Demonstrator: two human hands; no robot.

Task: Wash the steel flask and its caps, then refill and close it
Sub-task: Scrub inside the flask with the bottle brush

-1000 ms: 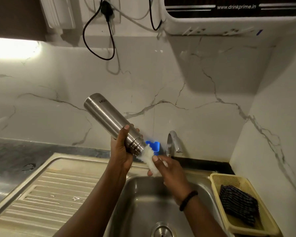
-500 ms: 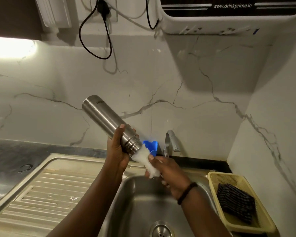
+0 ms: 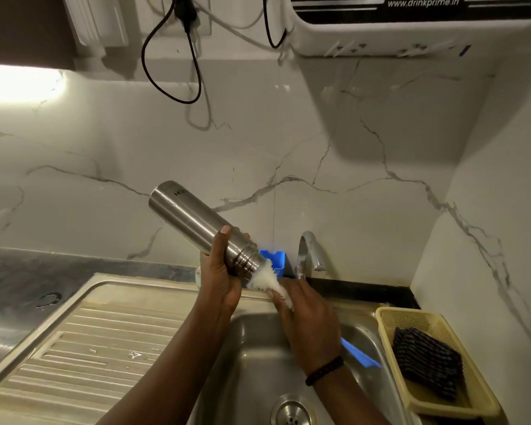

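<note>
At the centre of the frame the left hand (image 3: 219, 279) grips the steel flask (image 3: 201, 227), tilted mouth-down over the sink (image 3: 252, 357). The right hand (image 3: 308, 325) is wrapped round a bottle brush (image 3: 265, 279) whose white bristles enter the flask's mouth, blue handle trailing lower right

Both forearms reach forward, close together. The left hand (image 3: 219, 276) has thumb and fingers (image 3: 224, 233) curled round a steel flask (image 3: 196, 223). The right hand (image 3: 308, 325), band at the wrist, grips a brush (image 3: 265, 279) just beyond its fingertips.
</note>
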